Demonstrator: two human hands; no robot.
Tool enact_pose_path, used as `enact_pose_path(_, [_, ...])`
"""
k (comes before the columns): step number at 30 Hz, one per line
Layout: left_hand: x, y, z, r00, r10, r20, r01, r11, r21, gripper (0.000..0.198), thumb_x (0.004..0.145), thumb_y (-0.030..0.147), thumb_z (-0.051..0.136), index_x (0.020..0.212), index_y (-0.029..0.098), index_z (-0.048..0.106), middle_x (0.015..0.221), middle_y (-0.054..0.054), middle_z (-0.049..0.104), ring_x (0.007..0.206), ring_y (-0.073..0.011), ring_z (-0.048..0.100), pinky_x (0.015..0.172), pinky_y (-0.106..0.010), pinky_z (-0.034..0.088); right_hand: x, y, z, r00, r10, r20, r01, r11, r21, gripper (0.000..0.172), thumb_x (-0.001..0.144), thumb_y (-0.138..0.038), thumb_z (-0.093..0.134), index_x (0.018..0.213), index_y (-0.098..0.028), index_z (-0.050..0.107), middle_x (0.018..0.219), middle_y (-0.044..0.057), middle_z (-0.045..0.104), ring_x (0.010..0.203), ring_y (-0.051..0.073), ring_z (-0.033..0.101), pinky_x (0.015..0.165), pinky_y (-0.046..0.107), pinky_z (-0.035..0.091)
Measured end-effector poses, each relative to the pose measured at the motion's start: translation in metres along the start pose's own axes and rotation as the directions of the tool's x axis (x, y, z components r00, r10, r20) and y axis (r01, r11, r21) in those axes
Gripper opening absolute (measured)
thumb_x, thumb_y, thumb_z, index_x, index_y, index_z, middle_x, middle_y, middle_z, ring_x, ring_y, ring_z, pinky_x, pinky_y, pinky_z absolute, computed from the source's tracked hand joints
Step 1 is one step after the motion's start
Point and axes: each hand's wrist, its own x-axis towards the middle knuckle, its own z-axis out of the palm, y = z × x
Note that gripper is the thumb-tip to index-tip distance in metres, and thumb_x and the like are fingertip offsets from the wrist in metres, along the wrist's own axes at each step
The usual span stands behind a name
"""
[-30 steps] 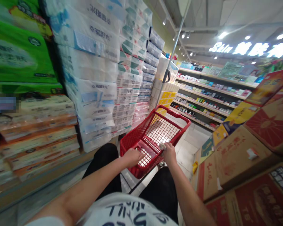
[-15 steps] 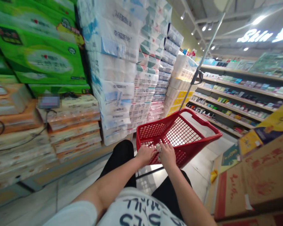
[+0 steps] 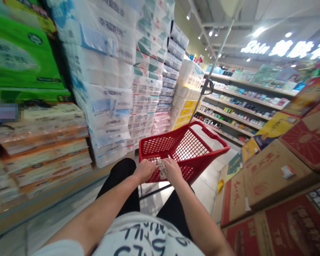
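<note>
Both my hands rest on the near rim of a red wire shopping cart (image 3: pixel 186 151), which stands in front of my legs. My left hand (image 3: pixel 146 170) grips the rim just left of a small crumpled whitish item (image 3: pixel 162 168). My right hand (image 3: pixel 173 170) holds that item against the rim, and the item is partly hidden by my fingers. The wire basket looks bare inside. A thin metal pole (image 3: pixel 214 67) with a black loop rises from the cart's far side.
Tall stacks of wrapped tissue packs (image 3: pixel 104 81) and green packs (image 3: pixel 18 49) line the left side. Printed cardboard cartons (image 3: pixel 272 174) are piled on the right, with product shelves (image 3: pixel 237 103) behind them. A small yellow item (image 3: pixel 220 185) lies on the tiled floor.
My hands sit closer together than a second ago. The cart has swung to point more rightward, and the view has shifted a little left since half a second ago.
</note>
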Motion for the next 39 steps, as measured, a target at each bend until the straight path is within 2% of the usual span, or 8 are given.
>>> enact_pose_path(5, [-0.001,0.003,-0.003,1.0,-0.005,-0.013,0.005,1.0,-0.001,0.045,0.1,0.032,0.024,0.083,0.019,0.063,0.08,-0.006,0.071,0.075,-0.0198,0.064,0.076,-0.035,0.042,-0.005,0.007,-0.004,0.979,0.191,-0.075,-0.195,0.979,-0.053,0.034,0.087,-0.017,0.052,0.12,-0.022,0.061,0.12,0.006,0.062,0.111,0.021,0.051,0.1,0.033,0.035])
enact_pose_path(10, [-0.001,0.001,0.003,0.999,-0.009,-0.037,0.009,1.0,0.008,0.044,0.1,0.035,0.026,0.084,0.019,0.064,0.082,-0.007,0.072,0.074,-0.0202,0.064,0.074,-0.035,0.043,-0.006,0.004,0.002,0.998,0.016,-0.068,-0.018,0.999,-0.041,0.038,0.084,-0.014,0.056,0.121,-0.022,0.061,0.119,0.005,0.063,0.124,0.023,0.042,0.108,0.037,0.028])
enact_pose_path(12, [-0.001,-0.002,0.005,0.999,0.0,-0.048,0.0,1.0,0.008,0.043,0.1,0.036,0.028,0.084,0.019,0.064,0.082,-0.007,0.072,0.075,-0.0206,0.064,0.074,-0.036,0.043,-0.007,0.01,0.0,0.991,0.061,-0.118,-0.068,0.996,-0.056,0.037,0.082,-0.012,0.057,0.117,-0.022,0.064,0.115,0.005,0.065,0.128,0.025,0.038,0.109,0.04,0.026])
enact_pose_path(15, [-0.001,-0.003,0.006,0.998,0.003,-0.055,-0.002,1.0,0.006,0.043,0.1,0.036,0.028,0.084,0.02,0.064,0.081,-0.007,0.072,0.075,-0.0205,0.064,0.074,-0.036,0.042,-0.006,0.017,-0.001,0.975,0.154,-0.159,-0.166,0.984,-0.066,0.032,0.083,-0.013,0.057,0.112,-0.02,0.066,0.108,0.007,0.065,0.115,0.024,0.048,0.102,0.037,0.034])
enact_pose_path(21, [0.002,-0.006,0.005,1.0,-0.011,-0.018,0.012,1.0,0.02,0.039,0.099,0.039,0.032,0.085,0.022,0.064,0.08,-0.003,0.071,0.074,-0.0186,0.063,0.073,-0.033,0.04,-0.004,0.01,-0.001,0.997,-0.02,-0.071,0.014,0.996,-0.083,0.04,0.084,-0.018,0.059,0.123,-0.025,0.06,0.112,0.005,0.064,0.106,0.021,0.052,0.098,0.035,0.036])
enact_pose_path(27, [0.009,-0.022,0.011,0.999,-0.034,-0.032,0.034,0.999,0.001,0.036,0.098,0.04,0.035,0.086,0.024,0.065,0.081,-0.002,0.07,0.077,-0.0176,0.06,0.078,-0.034,0.039,-0.002,0.028,-0.011,0.993,0.083,-0.085,-0.095,0.986,-0.14,0.035,0.084,-0.019,0.058,0.118,-0.026,0.062,0.109,0.005,0.064,0.103,0.021,0.052,0.095,0.034,0.036])
enact_pose_path(33, [0.017,-0.028,0.014,0.987,-0.144,-0.072,0.148,0.987,0.056,0.031,0.097,0.038,0.039,0.094,0.026,0.067,0.092,-0.002,0.07,0.091,-0.0195,0.055,0.09,-0.04,0.035,0.002,0.023,0.007,0.988,0.005,-0.157,-0.038,0.977,-0.208,0.044,0.087,-0.028,0.058,0.13,-0.02,0.053,0.118,0.009,0.058,0.11,0.024,0.047,0.1,0.037,0.034])
enact_pose_path(39, [0.015,-0.028,0.019,0.969,-0.226,-0.099,0.232,0.971,0.054,0.033,0.098,0.037,0.036,0.097,0.022,0.066,0.096,-0.005,0.068,0.095,-0.0217,0.052,0.095,-0.044,0.033,0.003,0.024,0.026,0.975,-0.035,-0.221,-0.044,0.94,-0.339,0.044,0.089,-0.016,0.05,0.133,-0.021,0.051,0.114,0.011,0.059,0.107,0.026,0.047,0.097,0.041,0.037])
